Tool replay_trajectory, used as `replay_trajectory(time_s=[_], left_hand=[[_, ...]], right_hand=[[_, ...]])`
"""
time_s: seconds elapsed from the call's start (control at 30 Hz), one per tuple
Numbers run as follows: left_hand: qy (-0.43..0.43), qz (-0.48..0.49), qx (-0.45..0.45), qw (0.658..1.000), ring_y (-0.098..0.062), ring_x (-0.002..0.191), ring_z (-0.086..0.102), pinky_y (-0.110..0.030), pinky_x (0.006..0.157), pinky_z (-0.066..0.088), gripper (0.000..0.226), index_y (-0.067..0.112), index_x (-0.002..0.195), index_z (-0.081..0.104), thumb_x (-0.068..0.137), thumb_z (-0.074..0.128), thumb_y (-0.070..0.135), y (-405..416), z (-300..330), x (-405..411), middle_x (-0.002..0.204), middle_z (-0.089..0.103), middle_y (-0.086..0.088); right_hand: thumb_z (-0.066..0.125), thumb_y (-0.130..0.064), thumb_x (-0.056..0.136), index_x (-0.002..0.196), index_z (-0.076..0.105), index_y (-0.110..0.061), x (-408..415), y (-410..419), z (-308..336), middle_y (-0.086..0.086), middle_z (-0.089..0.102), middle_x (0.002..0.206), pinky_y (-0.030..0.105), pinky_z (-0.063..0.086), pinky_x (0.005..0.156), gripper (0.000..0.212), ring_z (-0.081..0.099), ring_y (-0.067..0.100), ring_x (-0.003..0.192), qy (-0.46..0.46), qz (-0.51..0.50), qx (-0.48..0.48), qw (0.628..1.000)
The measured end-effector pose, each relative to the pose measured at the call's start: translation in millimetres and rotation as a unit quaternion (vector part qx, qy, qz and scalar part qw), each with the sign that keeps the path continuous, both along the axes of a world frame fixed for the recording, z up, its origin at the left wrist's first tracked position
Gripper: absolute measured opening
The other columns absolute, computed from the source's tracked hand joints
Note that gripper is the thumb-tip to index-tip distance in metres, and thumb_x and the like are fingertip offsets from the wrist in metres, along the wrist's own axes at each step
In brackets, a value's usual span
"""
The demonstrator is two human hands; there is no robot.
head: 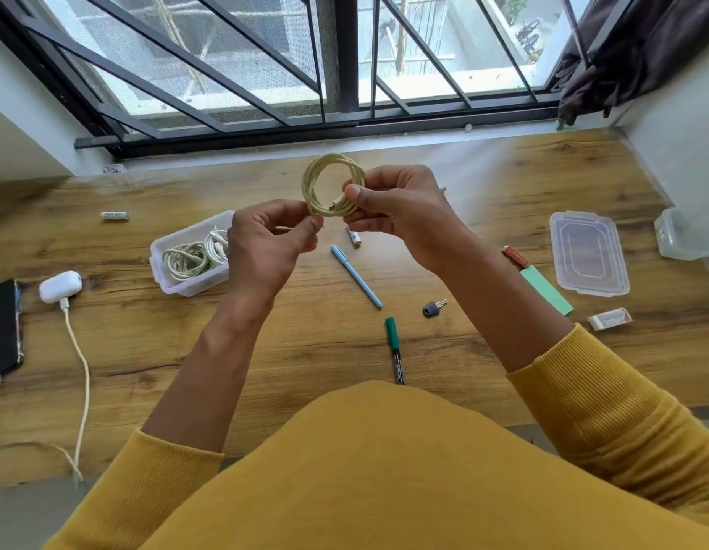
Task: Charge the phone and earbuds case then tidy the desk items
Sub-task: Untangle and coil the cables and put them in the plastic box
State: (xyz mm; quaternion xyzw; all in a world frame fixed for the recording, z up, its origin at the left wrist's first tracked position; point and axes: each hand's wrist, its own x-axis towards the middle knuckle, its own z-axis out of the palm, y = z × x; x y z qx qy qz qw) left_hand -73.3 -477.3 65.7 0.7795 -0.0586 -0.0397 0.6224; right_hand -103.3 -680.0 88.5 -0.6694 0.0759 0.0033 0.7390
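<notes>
Pinching a coiled cream cable [332,184] above the wooden desk [265,351], my right hand [400,210] clamps the stacked loops and a plug end between thumb and curled fingers at the coil's 4 o'clock side. My left hand [271,244] sits just below at 7 o'clock of the coil, its thumb and forefinger closed narrowly on what looks like the loose tail of that cable, the other fingers loosely curled. Directly under my left hand, partly hidden by it, an open clear plastic box [174,267] holds more coiled white cables. At 9 o'clock of the box the white earbuds case [60,286] lies on the desk with a charging cable [81,363] plugged into it, and at the far 9 o'clock edge the black phone [3,327] lies with a plug at its near end. A blue pen [356,276], a green marker [394,345] and a key [434,308] lie at 6 o'clock of my hands; two batteries [115,215], one mostly behind my right hand, lie apart. At 3 o'clock sit a clear lid [588,254], a green pad [547,289] and an eraser [609,318].
</notes>
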Motion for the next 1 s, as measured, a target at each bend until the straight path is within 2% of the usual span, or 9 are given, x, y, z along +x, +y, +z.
replay_trajectory(time_s=[0.13, 0.17, 0.23, 0.37, 0.53, 0.67, 0.9, 1.0], left_hand=[[0.109, -0.024, -0.136, 0.984, -0.031, 0.094, 0.077, -0.046, 0.096, 0.063, 0.021, -0.001, 0.111, 0.077, 0.095, 0.065, -0.007, 1, 6, 0, 0.102, 0.079, -0.019], [0.134, -0.031, -0.164, 0.977, -0.033, 0.097, 0.076, -0.045, 0.097, 0.062, 0.023, -0.002, 0.113, 0.076, 0.096, 0.061, -0.007, 2, 9, 0, 0.106, 0.078, -0.022], [0.159, -0.042, -0.195, 0.967, -0.035, 0.099, 0.075, -0.044, 0.098, 0.062, 0.018, -0.002, 0.113, 0.074, 0.098, 0.066, 0.001, 3, 13, -1, 0.11, 0.076, -0.025], [0.168, -0.027, -0.187, 0.968, -0.029, 0.093, 0.076, -0.039, 0.093, 0.063, 0.024, -0.001, 0.11, 0.075, 0.09, 0.081, 0.01, -1, 14, -5, 0.103, 0.078, -0.021], [0.246, -0.037, -0.24, 0.938, -0.026, 0.091, 0.077, -0.037, 0.09, 0.064, 0.019, 0.0, 0.108, 0.076, 0.092, 0.076, 0.01, 1, 16, -4, 0.1, 0.079, -0.018], [0.279, -0.038, -0.285, 0.916, -0.023, 0.091, 0.075, -0.035, 0.088, 0.063, 0.02, 0.003, 0.109, 0.076, 0.09, 0.074, 0.011, 4, 13, -6, 0.098, 0.077, -0.015], [0.257, -0.015, -0.303, 0.918, -0.024, 0.095, 0.074, -0.039, 0.097, 0.062, 0.018, 0.002, 0.111, 0.075, 0.094, 0.071, 0.006, 6, 8, -11, 0.099, 0.077, -0.015], [0.252, -0.013, -0.305, 0.918, -0.025, 0.098, 0.074, -0.038, 0.099, 0.061, 0.018, 0.0, 0.113, 0.073, 0.096, 0.07, 0.006, 8, 8, -12, 0.102, 0.077, -0.016]], right_hand=[[0.076, -0.006, 0.095, 0.107, 0.073, 0.009, 0, 6, -5, 0.027, 0.076, 0.098, 0.04, 0.065, 0.082, 0.019, 0.076, 0.033, 0.086, -0.002, -0.003, -0.006, 1.0], [0.076, -0.007, 0.095, 0.107, 0.073, 0.009, 0, 7, -6, 0.028, 0.076, 0.099, 0.041, 0.065, 0.082, 0.019, 0.076, 0.034, 0.087, -0.004, -0.004, -0.008, 1.0], [0.076, -0.007, 0.095, 0.108, 0.073, 0.009, -1, 8, -7, 0.026, 0.077, 0.098, 0.042, 0.065, 0.083, 0.02, 0.076, 0.034, 0.087, -0.009, -0.002, -0.01, 1.0], [0.076, -0.007, 0.095, 0.107, 0.074, 0.008, -2, 8, -7, 0.02, 0.078, 0.092, 0.043, 0.065, 0.083, 0.019, 0.076, 0.031, 0.083, -0.015, 0.005, -0.021, 1.0], [0.075, -0.007, 0.096, 0.107, 0.072, 0.009, -3, 9, -5, 0.022, 0.078, 0.093, 0.039, 0.066, 0.079, 0.019, 0.075, 0.026, 0.079, -0.017, 0.009, -0.017, 1.0], [0.073, -0.006, 0.097, 0.11, 0.071, 0.01, -5, 12, -4, 0.019, 0.078, 0.093, 0.04, 0.065, 0.081, 0.021, 0.076, 0.027, 0.082, -0.013, 0.022, -0.011, 1.0], [0.069, 0.0, 0.098, 0.113, 0.071, 0.008, -6, 16, 0, 0.01, 0.079, 0.088, 0.036, 0.065, 0.083, 0.017, 0.076, 0.026, 0.087, -0.006, 0.04, -0.012, 0.999], [0.069, 0.0, 0.098, 0.114, 0.07, 0.009, -7, 18, 1, 0.013, 0.079, 0.09, 0.038, 0.065, 0.084, 0.018, 0.077, 0.028, 0.088, -0.002, 0.041, -0.018, 0.999]])
